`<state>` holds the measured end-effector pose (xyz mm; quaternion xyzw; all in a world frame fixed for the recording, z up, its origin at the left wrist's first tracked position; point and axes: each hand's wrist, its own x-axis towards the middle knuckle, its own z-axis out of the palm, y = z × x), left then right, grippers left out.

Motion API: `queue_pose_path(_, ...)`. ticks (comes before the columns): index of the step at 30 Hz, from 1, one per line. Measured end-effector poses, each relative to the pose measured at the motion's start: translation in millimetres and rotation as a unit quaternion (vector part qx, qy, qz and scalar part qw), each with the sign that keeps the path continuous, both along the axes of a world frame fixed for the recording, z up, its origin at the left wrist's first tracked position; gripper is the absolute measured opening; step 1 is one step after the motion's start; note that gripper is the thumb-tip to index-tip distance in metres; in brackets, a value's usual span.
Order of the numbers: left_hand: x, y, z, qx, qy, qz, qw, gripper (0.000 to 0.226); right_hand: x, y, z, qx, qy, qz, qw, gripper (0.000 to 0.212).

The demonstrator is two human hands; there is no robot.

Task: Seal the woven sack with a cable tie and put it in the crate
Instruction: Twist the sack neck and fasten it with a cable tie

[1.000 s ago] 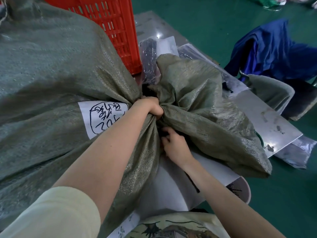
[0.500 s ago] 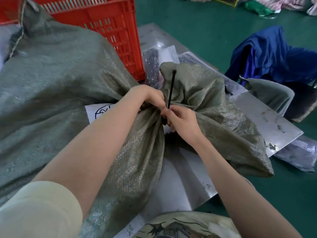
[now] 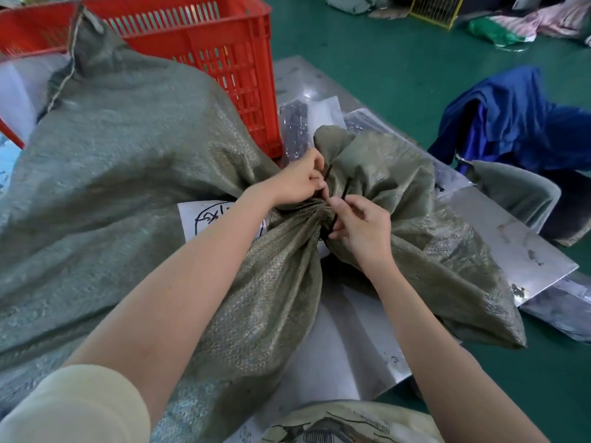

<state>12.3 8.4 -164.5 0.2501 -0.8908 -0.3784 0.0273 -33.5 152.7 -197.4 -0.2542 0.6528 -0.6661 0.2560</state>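
The bulky grey-green woven plastic sack [image 3: 105, 193] fills the left of the frame, outside the red slatted plastic crate [image 3: 224, 59] at upper left. At centre, the left hand [image 3: 295, 180] clenches the gathered neck; the right hand [image 3: 361, 223] pinches the thin black cable tie [image 3: 343, 191]. The tie seems looped but not cinched; its head is hidden.

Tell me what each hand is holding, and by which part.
Left hand grips the woven sack at its gathered neck. Right hand pinches the black cable tie partway along its strap, beside that neck.
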Motion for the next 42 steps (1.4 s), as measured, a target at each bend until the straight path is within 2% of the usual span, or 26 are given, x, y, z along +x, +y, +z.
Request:
queue_pose_path(2, 1.0, -0.1, -3.4, 0.019, 0.028, 0.0, 0.999, 0.024, 0.5, 5.1, 4.5, -0.037, -0.044, -0.011, 0.998, 0.01)
queue_pose_path(5, 5.9, -3.3, 0.0, 0.08, 0.039, -0.039, 0.995, 0.017, 1.0, 9.2, 4.9, -0.053, -0.064, -0.003, 0.997, 0.005)
queue_pose_path(10, 11.3, -0.6, 3.8, 0.106, 0.013, -0.086, 0.991, 0.03, 3.5, 16.9, -4.7, -0.073, -0.104, 0.057, 0.99, 0.022)
queue_pose_path(14, 11.8, -2.0, 0.4, 0.105, -0.026, -0.107, 0.988, 0.034, 5.3, 24.8, -12.7, -0.108, -0.117, 0.098, 0.982, 0.021)
queue_pose_path(19, 11.7, 0.6, -3.6, 0.095, -0.078, -0.141, 0.982, 0.031, 7.1, 26.5, -19.4, -0.069, -0.096, 0.077, 0.99, 0.022)
queue_pose_path(26, 14.7, 7.1, -0.3, 0.096, -0.084, -0.146, 0.981, 0.024, 8.7, 30.3, -27.1, -0.018, -0.088, 0.07, 0.994, 0.025)
queue_pose_path(42, 13.6, 9.0, -3.1, 0.11, -0.117, -0.12, 0.98, 0.017, 10.6, 27.7, -31.9, -0.003, -0.068, 0.083, 0.994, 0.029)
